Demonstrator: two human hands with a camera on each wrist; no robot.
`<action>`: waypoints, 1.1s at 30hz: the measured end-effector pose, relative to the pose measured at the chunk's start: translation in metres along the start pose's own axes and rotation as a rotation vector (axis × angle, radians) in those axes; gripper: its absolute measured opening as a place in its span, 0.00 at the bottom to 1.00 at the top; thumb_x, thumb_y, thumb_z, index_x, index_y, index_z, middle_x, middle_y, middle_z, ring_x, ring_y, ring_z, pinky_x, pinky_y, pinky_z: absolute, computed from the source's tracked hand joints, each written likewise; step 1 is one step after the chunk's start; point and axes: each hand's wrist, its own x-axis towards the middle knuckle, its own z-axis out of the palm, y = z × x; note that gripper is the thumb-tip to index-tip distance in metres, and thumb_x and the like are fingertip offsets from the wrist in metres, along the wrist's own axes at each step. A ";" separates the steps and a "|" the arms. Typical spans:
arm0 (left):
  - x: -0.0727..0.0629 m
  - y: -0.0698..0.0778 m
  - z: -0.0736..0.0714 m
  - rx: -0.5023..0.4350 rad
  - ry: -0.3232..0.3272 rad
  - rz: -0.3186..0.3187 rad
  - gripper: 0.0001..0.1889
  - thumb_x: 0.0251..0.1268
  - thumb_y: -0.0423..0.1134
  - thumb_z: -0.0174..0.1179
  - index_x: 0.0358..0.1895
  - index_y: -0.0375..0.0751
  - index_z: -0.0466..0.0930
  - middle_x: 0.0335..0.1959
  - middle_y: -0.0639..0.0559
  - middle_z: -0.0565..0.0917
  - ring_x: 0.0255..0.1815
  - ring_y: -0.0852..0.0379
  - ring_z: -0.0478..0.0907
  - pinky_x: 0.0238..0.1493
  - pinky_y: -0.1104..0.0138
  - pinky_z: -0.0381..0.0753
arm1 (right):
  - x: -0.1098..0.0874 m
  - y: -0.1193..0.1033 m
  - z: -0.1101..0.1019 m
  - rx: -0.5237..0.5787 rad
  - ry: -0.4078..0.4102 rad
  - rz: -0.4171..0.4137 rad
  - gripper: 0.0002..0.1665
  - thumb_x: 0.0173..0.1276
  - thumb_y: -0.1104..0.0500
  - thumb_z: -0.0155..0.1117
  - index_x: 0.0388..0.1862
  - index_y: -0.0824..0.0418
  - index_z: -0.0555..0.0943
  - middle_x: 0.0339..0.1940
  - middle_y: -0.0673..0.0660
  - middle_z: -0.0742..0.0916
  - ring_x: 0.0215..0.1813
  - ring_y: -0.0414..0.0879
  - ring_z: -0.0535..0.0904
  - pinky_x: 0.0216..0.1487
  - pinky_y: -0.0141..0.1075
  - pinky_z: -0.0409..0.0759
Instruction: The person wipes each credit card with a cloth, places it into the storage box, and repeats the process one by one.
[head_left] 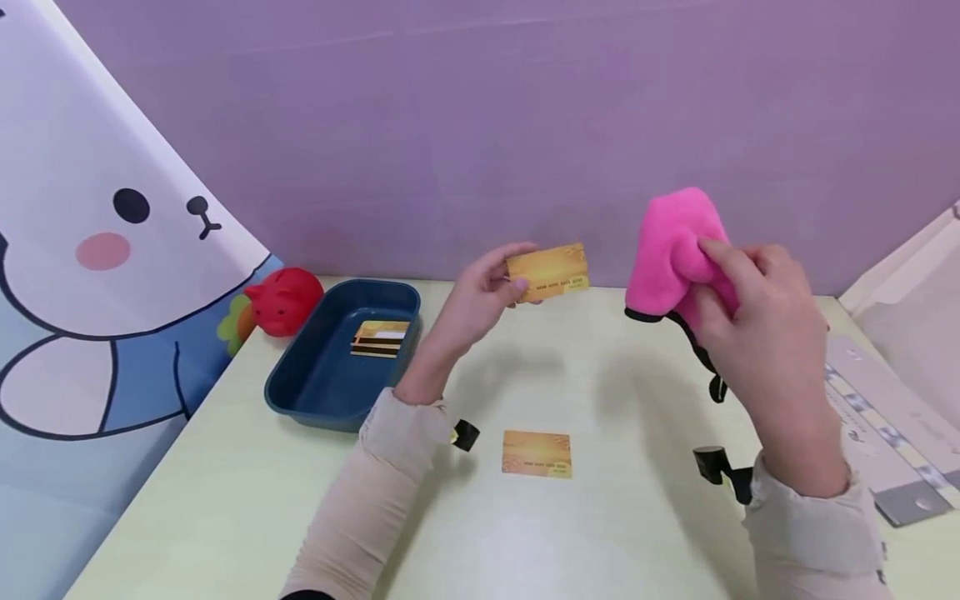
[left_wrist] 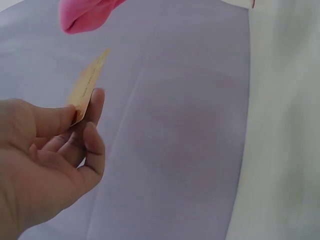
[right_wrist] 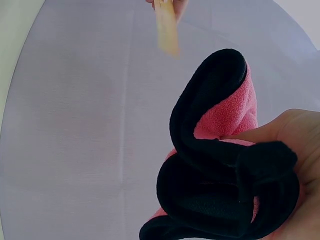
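Two items held: left hand (head_left: 476,300) pinches gold card (head_left: 551,271) at one end, likely keeping its face clear; right hand (head_left: 776,337) grips bunched pink cloth (head_left: 675,242).

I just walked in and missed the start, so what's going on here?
A person's left hand pinches a gold card above the table, while the right hand holds up a pink fleece item with black trim. A second gold card lies flat on the table. More cards lie in the blue tray, near a red pig figure.
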 end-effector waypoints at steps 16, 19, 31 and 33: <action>-0.010 -0.002 0.036 -0.030 0.119 0.112 0.15 0.71 0.32 0.60 0.59 0.40 0.76 0.37 0.39 0.85 0.31 0.56 0.82 0.33 0.70 0.76 | -0.005 -0.021 0.012 0.053 0.051 -0.089 0.22 0.63 0.63 0.64 0.57 0.61 0.85 0.41 0.70 0.83 0.45 0.65 0.77 0.39 0.60 0.75; -0.013 0.000 0.043 -0.042 0.157 0.110 0.16 0.70 0.28 0.60 0.59 0.40 0.77 0.36 0.40 0.85 0.32 0.57 0.83 0.35 0.70 0.78 | -0.010 -0.032 0.023 0.067 0.039 -0.183 0.22 0.62 0.63 0.68 0.56 0.62 0.85 0.41 0.71 0.83 0.42 0.65 0.78 0.35 0.60 0.79; -0.021 0.008 0.044 -0.100 0.141 0.122 0.18 0.65 0.20 0.53 0.56 0.33 0.76 0.42 0.36 0.85 0.35 0.59 0.78 0.37 0.71 0.76 | -0.024 -0.043 0.055 0.000 -0.008 -0.273 0.21 0.65 0.63 0.67 0.58 0.58 0.84 0.44 0.70 0.82 0.37 0.63 0.76 0.27 0.52 0.78; -0.020 0.009 0.042 -0.112 0.136 0.118 0.16 0.67 0.21 0.54 0.56 0.34 0.76 0.40 0.36 0.84 0.34 0.59 0.80 0.37 0.71 0.78 | -0.023 -0.040 0.054 0.002 -0.012 -0.245 0.22 0.64 0.63 0.68 0.58 0.58 0.83 0.43 0.70 0.82 0.39 0.63 0.77 0.26 0.55 0.79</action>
